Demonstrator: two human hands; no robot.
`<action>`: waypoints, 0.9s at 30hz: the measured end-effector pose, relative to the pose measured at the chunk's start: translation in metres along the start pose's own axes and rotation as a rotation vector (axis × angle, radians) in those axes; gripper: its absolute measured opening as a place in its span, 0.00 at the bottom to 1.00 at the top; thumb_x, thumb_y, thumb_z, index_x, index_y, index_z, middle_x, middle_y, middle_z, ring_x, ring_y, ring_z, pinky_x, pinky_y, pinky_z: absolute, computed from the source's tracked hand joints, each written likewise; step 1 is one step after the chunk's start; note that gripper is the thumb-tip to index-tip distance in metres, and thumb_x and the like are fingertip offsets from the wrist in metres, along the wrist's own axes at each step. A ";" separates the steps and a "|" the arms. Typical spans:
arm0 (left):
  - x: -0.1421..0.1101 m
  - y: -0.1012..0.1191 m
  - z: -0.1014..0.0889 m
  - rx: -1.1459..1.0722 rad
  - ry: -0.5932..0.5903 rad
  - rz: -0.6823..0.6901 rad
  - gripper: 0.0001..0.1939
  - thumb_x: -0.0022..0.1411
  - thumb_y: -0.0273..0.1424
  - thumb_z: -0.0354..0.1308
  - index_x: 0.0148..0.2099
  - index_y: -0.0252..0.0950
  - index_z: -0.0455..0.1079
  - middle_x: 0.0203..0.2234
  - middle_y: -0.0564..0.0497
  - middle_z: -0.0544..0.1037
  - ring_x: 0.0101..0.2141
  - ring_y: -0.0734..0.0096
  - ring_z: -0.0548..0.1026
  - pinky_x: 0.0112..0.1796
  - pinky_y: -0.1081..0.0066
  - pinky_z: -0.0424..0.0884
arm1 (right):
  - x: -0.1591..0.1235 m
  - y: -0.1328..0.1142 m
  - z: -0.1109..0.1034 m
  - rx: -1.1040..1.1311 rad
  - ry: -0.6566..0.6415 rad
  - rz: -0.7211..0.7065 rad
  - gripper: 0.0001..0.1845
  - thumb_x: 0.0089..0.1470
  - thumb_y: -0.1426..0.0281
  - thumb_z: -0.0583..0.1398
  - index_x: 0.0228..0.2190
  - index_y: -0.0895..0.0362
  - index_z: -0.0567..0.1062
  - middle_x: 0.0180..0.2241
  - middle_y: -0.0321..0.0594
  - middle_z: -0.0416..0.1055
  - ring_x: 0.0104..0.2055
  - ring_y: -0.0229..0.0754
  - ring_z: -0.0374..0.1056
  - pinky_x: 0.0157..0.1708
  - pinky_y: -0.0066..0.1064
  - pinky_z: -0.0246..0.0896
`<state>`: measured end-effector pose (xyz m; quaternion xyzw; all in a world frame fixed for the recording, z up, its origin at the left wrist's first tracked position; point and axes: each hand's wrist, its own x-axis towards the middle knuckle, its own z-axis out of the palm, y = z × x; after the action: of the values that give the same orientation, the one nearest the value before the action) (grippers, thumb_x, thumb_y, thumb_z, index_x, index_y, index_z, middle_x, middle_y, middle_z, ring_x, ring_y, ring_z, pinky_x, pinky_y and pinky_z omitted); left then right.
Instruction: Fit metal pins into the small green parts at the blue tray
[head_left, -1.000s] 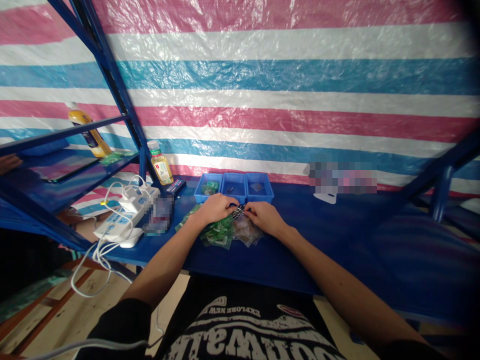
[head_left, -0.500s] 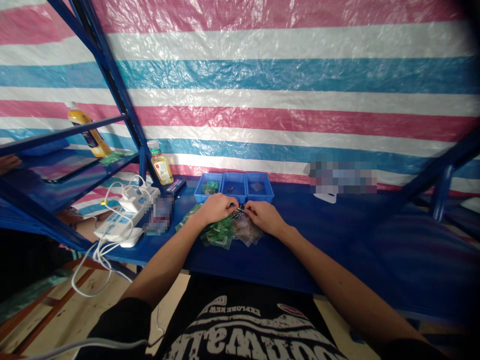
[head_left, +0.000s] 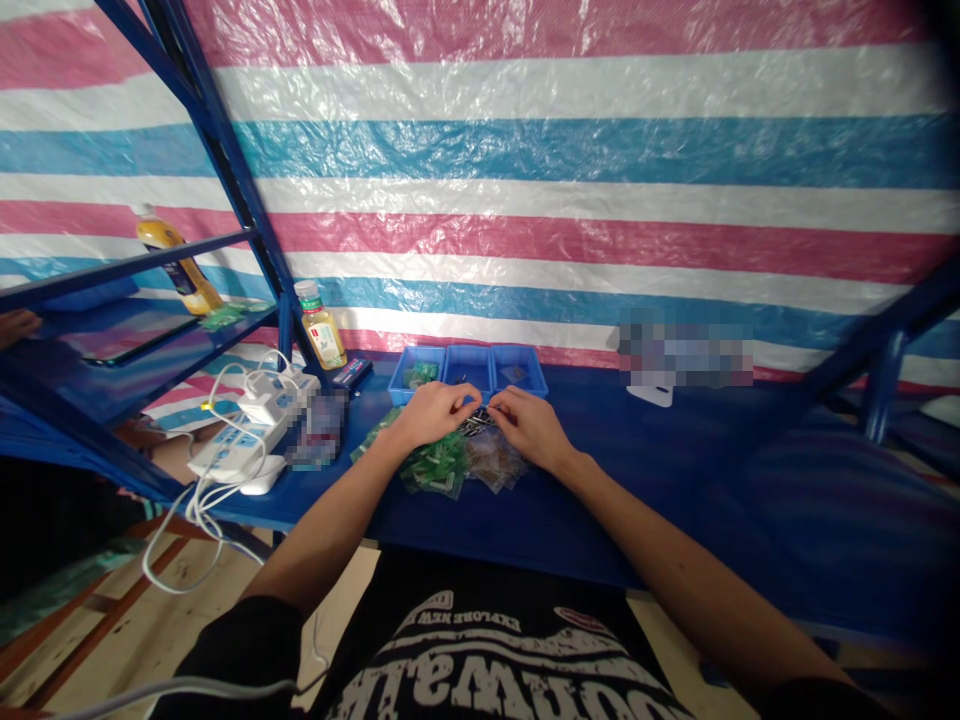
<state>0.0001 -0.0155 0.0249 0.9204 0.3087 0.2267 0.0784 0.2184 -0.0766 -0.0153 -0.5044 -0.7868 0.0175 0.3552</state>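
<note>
Both my hands hover close together over a pile of small dark metal pieces (head_left: 475, 424). My left hand (head_left: 441, 412) has thumb and fingertips pinched; anything between them is too small to make out. Opposite it, my right hand (head_left: 529, 425) is pinched the same way, its fingertips just short of the left ones. Below the left wrist lies a heap of small green packets (head_left: 435, 465). Small clear bags with brownish contents (head_left: 493, 460) lie beside them, under the right hand. Behind my hands stands a row of blue bins: a left bin (head_left: 397, 385) with green packets, a middle bin (head_left: 469, 365) and a right bin (head_left: 536, 385) with a clear bag.
At the left are a white power strip (head_left: 240, 440) with tangled cables, a bottle of yellow liquid (head_left: 322, 335) and a small dark box (head_left: 352, 375). A blue rack post (head_left: 262, 240) rises there. A white card (head_left: 651, 390) lies at the back right. Another person's hand (head_left: 16, 327) shows far left.
My hands have risen slightly from the dark metal pieces, showing more of the pile. The fingertips have come nearer each other. The packets and bins have stayed put.
</note>
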 end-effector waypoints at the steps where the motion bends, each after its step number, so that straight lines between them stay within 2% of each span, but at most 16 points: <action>1: 0.000 0.000 0.001 0.000 -0.012 0.005 0.12 0.72 0.36 0.55 0.48 0.41 0.79 0.23 0.55 0.75 0.24 0.73 0.71 0.30 0.74 0.58 | 0.000 0.000 -0.001 0.004 0.015 0.000 0.06 0.67 0.68 0.58 0.37 0.53 0.75 0.33 0.37 0.71 0.32 0.40 0.66 0.34 0.31 0.55; 6: -0.001 0.002 0.004 -0.006 -0.055 0.043 0.13 0.73 0.37 0.53 0.50 0.42 0.78 0.23 0.55 0.76 0.27 0.72 0.74 0.31 0.73 0.58 | 0.000 -0.001 0.000 0.033 0.041 -0.041 0.06 0.67 0.69 0.58 0.38 0.53 0.75 0.34 0.37 0.69 0.31 0.40 0.65 0.33 0.31 0.55; 10: -0.001 0.002 0.004 -0.022 -0.040 0.073 0.12 0.72 0.36 0.54 0.49 0.41 0.78 0.25 0.55 0.77 0.29 0.71 0.75 0.32 0.74 0.59 | -0.001 -0.001 0.000 0.045 0.045 -0.079 0.06 0.68 0.68 0.57 0.38 0.53 0.74 0.33 0.37 0.69 0.31 0.40 0.65 0.33 0.32 0.54; 17: -0.001 0.002 0.005 -0.002 -0.017 0.031 0.12 0.70 0.36 0.55 0.45 0.41 0.80 0.22 0.55 0.74 0.25 0.73 0.72 0.30 0.73 0.58 | -0.001 -0.002 -0.001 0.057 0.056 -0.102 0.07 0.69 0.69 0.55 0.39 0.53 0.73 0.35 0.38 0.70 0.34 0.42 0.66 0.35 0.33 0.56; 27: -0.002 0.004 0.004 -0.026 0.003 0.036 0.11 0.68 0.33 0.56 0.44 0.40 0.81 0.21 0.56 0.73 0.24 0.74 0.70 0.30 0.74 0.58 | -0.001 -0.007 -0.003 0.049 -0.012 -0.023 0.08 0.70 0.67 0.53 0.41 0.52 0.73 0.39 0.41 0.73 0.40 0.44 0.70 0.41 0.33 0.60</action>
<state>0.0030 -0.0196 0.0216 0.9244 0.2893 0.2335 0.0857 0.2145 -0.0819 -0.0108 -0.4863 -0.7941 0.0355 0.3628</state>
